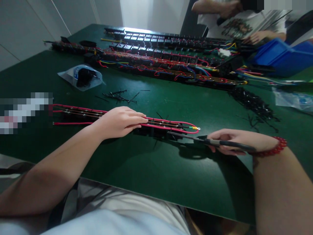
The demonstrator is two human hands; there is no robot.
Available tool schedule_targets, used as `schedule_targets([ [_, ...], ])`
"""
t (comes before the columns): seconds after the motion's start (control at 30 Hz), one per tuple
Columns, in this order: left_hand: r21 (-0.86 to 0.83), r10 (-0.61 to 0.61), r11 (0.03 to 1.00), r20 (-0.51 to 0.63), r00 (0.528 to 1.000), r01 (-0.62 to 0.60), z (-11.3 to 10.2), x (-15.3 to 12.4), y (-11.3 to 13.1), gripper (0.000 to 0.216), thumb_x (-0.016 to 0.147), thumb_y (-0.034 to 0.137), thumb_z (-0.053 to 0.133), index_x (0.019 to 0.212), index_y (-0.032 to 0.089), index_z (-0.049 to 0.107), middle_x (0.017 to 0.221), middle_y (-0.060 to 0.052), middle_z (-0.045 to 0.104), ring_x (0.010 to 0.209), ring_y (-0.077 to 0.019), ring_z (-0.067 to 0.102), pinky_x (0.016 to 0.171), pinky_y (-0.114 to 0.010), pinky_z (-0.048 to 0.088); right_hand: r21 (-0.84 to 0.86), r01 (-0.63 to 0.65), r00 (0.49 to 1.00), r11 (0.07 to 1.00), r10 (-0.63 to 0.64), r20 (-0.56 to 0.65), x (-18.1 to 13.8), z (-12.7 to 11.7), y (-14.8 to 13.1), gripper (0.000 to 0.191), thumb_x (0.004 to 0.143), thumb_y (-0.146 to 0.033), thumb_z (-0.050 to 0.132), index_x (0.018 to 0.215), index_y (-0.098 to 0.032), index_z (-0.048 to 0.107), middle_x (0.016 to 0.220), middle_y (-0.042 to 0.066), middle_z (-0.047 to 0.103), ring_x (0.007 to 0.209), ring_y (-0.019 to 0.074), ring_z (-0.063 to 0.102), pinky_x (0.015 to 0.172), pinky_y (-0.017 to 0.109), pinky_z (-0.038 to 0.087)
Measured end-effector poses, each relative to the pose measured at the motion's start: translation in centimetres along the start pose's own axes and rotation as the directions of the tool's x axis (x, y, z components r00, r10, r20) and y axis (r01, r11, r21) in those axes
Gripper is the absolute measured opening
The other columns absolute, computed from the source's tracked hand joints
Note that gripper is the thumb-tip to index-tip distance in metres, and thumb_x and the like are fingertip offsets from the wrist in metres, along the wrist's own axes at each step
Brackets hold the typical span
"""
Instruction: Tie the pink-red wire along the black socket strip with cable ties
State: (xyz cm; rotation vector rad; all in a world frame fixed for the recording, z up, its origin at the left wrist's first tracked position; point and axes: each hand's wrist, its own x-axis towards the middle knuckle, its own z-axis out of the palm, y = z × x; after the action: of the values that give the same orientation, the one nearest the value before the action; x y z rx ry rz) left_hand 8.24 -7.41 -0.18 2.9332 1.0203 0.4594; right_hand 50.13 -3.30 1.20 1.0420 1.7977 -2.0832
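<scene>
A long black strip with red wires (78,114) lies across the green table (151,169) in front of me. My left hand (119,122) rests flat on its middle, fingers stretched out and pressing it down. My right hand (234,142), with a red bead bracelet at the wrist, is closed round the handles of black scissors (195,138). The scissor blades point left at the strip's right end, near a yellow-tipped terminal (195,128).
Several finished wired strips (171,62) lie along the far side. Cut black tie ends (119,95) and a heap of black ties (251,104) are scattered about. A plastic bag (81,76) sits far left, blue bins (281,55) far right. Another person's hands (256,36) work opposite.
</scene>
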Motion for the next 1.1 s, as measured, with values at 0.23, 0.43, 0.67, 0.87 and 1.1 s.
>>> schedule_targets([
  [0.23, -0.004, -0.002, 1.0, -0.003, 1.0, 0.002, -0.39, 0.08, 0.43, 0.028, 0.097, 0.028, 0.051, 0.117, 0.025, 0.07, 0.121, -0.002, 0.072, 0.099, -0.0194, 0.07, 0.089, -0.034, 0.053, -0.005, 0.006, 1.0, 1.0, -0.006, 0.02, 0.01, -0.22, 0.36, 0.05, 0.083, -0.061, 0.064, 0.094, -0.013, 0.064, 0.052, -0.007, 0.044, 0.04, 0.0031, 0.031, 0.034, 0.016, 0.019],
  [0.43, -0.005, -0.006, 1.0, -0.008, 1.0, 0.006, -0.36, 0.07, 0.37, 0.028, 0.097, 0.03, 0.052, 0.117, 0.025, 0.07, 0.121, -0.002, 0.072, 0.099, -0.0185, 0.069, 0.09, -0.033, 0.052, 0.018, -0.019, 1.0, 1.0, 0.019, 0.01, 0.16, -0.05, 0.54, 0.046, 0.082, -0.059, 0.067, 0.09, -0.014, 0.061, 0.051, -0.007, 0.045, 0.038, 0.0034, 0.031, 0.032, 0.016, 0.02],
  [0.67, -0.015, 0.001, 1.0, -0.025, 1.0, -0.001, -0.24, 0.02, 0.43, 0.026, 0.096, 0.028, 0.054, 0.116, 0.024, 0.07, 0.121, -0.002, 0.072, 0.098, -0.0196, 0.069, 0.088, -0.034, 0.052, 0.027, -0.063, 0.998, 0.998, 0.063, -0.007, -0.05, 0.39, 0.05, 0.037, 0.084, -0.051, 0.068, 0.089, -0.015, 0.06, 0.052, -0.007, 0.045, 0.038, 0.0027, 0.031, 0.031, 0.014, 0.019],
  [0.87, -0.017, 0.004, 1.0, -0.012, 1.0, -0.004, -0.23, 0.0, 0.37, 0.027, 0.097, 0.028, 0.052, 0.116, 0.023, 0.07, 0.121, -0.002, 0.072, 0.097, -0.0194, 0.069, 0.088, -0.034, 0.052, 0.005, -0.069, 0.998, 0.998, 0.069, -0.014, 0.34, 0.51, 0.13, 0.037, 0.082, -0.052, 0.069, 0.082, -0.016, 0.057, 0.051, -0.007, 0.044, 0.037, 0.0033, 0.034, 0.031, 0.015, 0.022],
  [1.1, -0.023, -0.001, 1.0, -0.006, 1.0, 0.001, -0.23, -0.02, 0.32, 0.027, 0.097, 0.029, 0.052, 0.118, 0.023, 0.069, 0.122, -0.002, 0.071, 0.098, -0.0196, 0.069, 0.089, -0.034, 0.051, -0.095, -0.044, 0.984, 0.994, 0.026, -0.179, 0.24, 0.74, -0.15, 0.055, 0.066, -0.069, 0.073, 0.075, -0.018, 0.056, 0.05, -0.006, 0.045, 0.033, 0.0048, 0.033, 0.029, 0.02, 0.022],
])
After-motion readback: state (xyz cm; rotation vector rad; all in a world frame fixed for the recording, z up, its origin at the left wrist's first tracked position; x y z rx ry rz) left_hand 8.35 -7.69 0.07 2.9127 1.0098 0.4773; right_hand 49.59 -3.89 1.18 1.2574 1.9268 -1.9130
